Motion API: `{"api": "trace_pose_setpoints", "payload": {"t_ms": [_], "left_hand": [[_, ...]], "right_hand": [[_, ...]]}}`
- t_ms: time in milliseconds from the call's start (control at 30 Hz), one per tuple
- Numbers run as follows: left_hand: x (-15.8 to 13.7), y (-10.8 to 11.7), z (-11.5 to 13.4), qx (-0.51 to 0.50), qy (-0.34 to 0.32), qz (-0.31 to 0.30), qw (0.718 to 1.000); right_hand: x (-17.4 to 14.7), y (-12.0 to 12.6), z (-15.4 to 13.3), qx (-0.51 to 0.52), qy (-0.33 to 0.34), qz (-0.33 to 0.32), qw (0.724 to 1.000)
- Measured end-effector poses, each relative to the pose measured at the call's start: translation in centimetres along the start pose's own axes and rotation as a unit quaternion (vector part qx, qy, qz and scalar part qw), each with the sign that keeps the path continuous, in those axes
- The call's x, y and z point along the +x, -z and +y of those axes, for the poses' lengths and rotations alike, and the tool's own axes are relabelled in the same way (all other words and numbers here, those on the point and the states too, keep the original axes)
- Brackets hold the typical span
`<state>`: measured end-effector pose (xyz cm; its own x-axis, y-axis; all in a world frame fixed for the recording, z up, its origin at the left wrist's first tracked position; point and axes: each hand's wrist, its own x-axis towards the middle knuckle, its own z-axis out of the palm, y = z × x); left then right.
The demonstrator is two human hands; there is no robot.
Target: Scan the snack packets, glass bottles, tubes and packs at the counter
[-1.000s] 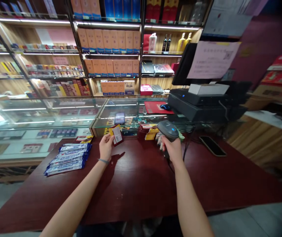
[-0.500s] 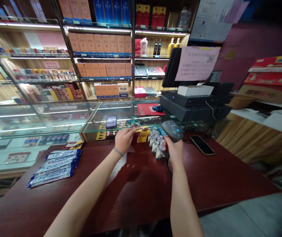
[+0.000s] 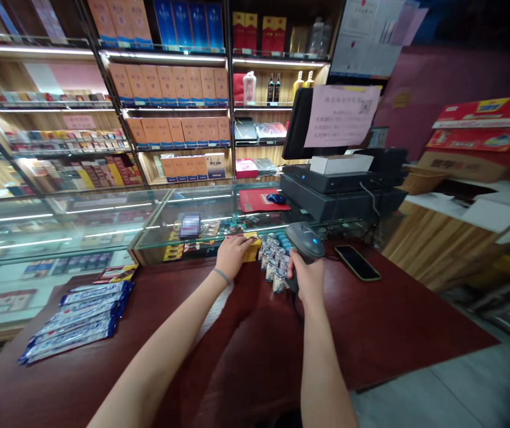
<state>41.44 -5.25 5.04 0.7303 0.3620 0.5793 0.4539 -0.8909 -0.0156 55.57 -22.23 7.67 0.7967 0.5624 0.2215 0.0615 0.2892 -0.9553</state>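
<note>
My right hand point(image 3: 308, 276) is wrapped around the handle of a dark grey barcode scanner point(image 3: 305, 241) with a blue light on its head. Under the scanner stand several small clear jars point(image 3: 275, 264) with pale contents and silvery lids. To their left, my left hand point(image 3: 232, 254) curls over a stack of yellow packets point(image 3: 251, 251), fingers on its top and near side. The hand hides much of the stack. At the left of the dark red counter point(image 3: 255, 362) lies a row of long blue-and-white packets point(image 3: 79, 318).
A phone point(image 3: 357, 263) lies right of the scanner. The glass display case point(image 3: 157, 229) borders the counter's far side, with a small screen device point(image 3: 190, 225) on it. Behind the jars stands a monitor over a black cash drawer point(image 3: 335, 193). Red cartons point(image 3: 478, 139) are stacked at right.
The view has turned slightly right. My left hand has shifted right and now covers more of the yellow packets. My right hand still holds the scanner above the jars.
</note>
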Motion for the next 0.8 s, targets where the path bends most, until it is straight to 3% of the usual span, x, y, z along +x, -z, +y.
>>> {"api": "trace_pose_setpoints", "payload": {"t_ms": [333, 800], "left_hand": [[1.1, -1.6, -0.6, -0.057, 0.008, 0.025, 0.998], [1.3, -2.2, -0.8, -0.048, 0.006, 0.033, 0.998]], "right_hand": [[0.1, 0.1, 0.1, -0.018, -0.007, -0.003, 1.000], [0.0, 0.0, -0.2, -0.012, -0.016, -0.001, 1.000]]}}
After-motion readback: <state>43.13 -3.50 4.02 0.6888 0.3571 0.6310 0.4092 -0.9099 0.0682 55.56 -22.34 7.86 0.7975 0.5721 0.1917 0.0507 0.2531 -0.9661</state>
